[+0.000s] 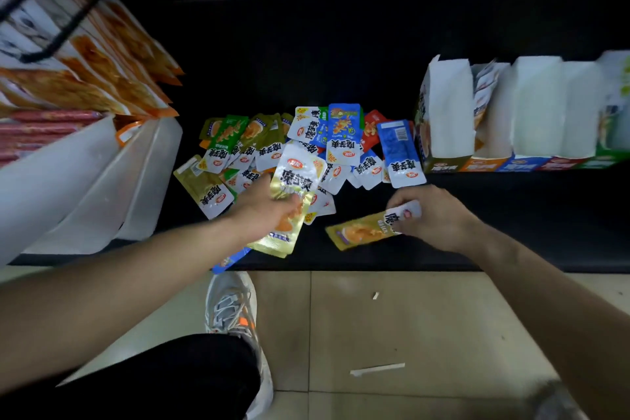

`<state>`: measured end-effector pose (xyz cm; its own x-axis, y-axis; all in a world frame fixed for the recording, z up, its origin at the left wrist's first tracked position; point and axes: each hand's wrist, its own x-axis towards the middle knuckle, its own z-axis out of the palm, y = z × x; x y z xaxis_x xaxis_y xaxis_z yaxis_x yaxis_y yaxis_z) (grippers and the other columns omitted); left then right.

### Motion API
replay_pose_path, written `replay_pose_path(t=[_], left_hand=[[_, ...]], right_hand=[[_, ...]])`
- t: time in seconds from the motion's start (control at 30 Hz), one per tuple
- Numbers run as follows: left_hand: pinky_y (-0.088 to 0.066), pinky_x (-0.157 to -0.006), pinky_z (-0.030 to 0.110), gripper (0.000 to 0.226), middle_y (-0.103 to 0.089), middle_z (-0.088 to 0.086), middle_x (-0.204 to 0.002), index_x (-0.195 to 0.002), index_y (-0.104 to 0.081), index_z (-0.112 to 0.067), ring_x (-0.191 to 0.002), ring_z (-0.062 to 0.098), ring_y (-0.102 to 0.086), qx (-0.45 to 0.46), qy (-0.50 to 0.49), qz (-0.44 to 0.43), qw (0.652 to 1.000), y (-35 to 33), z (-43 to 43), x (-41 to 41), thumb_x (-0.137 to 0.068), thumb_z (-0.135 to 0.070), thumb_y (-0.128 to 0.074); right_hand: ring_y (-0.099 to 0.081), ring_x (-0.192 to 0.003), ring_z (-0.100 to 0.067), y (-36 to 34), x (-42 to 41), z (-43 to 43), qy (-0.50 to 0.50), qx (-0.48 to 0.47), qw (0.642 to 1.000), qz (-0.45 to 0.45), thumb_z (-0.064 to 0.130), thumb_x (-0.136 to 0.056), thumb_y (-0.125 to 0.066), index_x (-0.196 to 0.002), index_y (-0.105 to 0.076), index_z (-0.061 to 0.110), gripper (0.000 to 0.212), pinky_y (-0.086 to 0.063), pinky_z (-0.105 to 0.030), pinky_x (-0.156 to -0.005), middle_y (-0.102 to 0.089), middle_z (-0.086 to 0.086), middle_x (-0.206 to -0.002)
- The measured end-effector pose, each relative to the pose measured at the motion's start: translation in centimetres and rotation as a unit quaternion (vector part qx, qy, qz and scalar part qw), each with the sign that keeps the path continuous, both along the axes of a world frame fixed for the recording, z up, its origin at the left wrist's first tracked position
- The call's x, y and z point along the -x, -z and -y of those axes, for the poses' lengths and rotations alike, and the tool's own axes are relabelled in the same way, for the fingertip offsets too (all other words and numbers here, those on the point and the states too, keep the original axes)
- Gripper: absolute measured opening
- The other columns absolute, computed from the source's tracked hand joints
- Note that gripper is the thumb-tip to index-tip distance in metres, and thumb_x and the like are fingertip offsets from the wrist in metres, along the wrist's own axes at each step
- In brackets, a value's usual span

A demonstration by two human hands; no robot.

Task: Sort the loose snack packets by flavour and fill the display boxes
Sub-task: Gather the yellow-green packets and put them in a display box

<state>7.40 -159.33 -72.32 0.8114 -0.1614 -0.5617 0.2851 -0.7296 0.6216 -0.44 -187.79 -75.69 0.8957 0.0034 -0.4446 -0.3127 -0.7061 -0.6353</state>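
One shoe (235, 314) stands below two hands: left hand (262, 211) clamps its grip on a gold packet stack (296, 177), right hand (439, 215) pinches one gold packet (361, 233), near five display boxes (511, 133).

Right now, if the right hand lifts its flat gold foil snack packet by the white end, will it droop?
Probably it droops a little: the flat gold foil snack packet is thin and long, and the right hand pinches only one end. It seems light: a pinch holds it. The glossy film may slip.
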Motion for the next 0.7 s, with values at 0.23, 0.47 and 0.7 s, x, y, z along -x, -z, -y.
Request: replay_pose_path(t=[0.23,0.47,0.7], left_hand=[[-0.045,-0.109,0.050,0.068,-0.057,-0.001,-0.143,-0.147,-0.043,-0.026,-0.123,0.023,-0.060,0.039,0.107,0.006,0.993,-12.3,3.9,1.8,-0.089,-0.048,-0.071],[-0.057,-0.087,0.033,0.024,-0.075,-0.021,-0.103,-0.112,-0.060,-0.039,-0.093,0.002,-0.072,0.213,0.130,-0.007,0.968,-19.8,8.6,12.5,-0.091,-0.035,-0.071],[-0.054,-0.078,0.027,0.020,-0.075,-0.021,-0.103,-0.116,-0.061,-0.034,-0.093,0.001,-0.072,0.277,0.039,0.004,0.960,-18.4,11.3,19.3,-0.097,-0.029,-0.065]], right_hand=[[-0.070,-0.083,0.002,-16.0,2.6,1.0,0.001,-0.113,0.994,0.011,0.029,-0.084,-0.081,-0.100,-0.072,0.030,0.018,-0.051,-0.015,-0.070,-0.077,0.015,-0.093],[-0.077,-0.090,-0.022,-23.9,13.1,2.2,0.191,-0.256,0.943,0.098,0.013,-0.083,-0.081,-0.107,-0.075,0.019,0.025,-0.062,-0.038,-0.071,-0.079,-0.002,-0.097],[-0.076,-0.093,-0.027,-23.0,17.9,2.3,0.249,-0.372,0.886,0.119,0.011,-0.090,-0.072,-0.103,-0.077,0.018,0.015,-0.061,-0.035,-0.070,-0.078,-0.007,-0.103]])
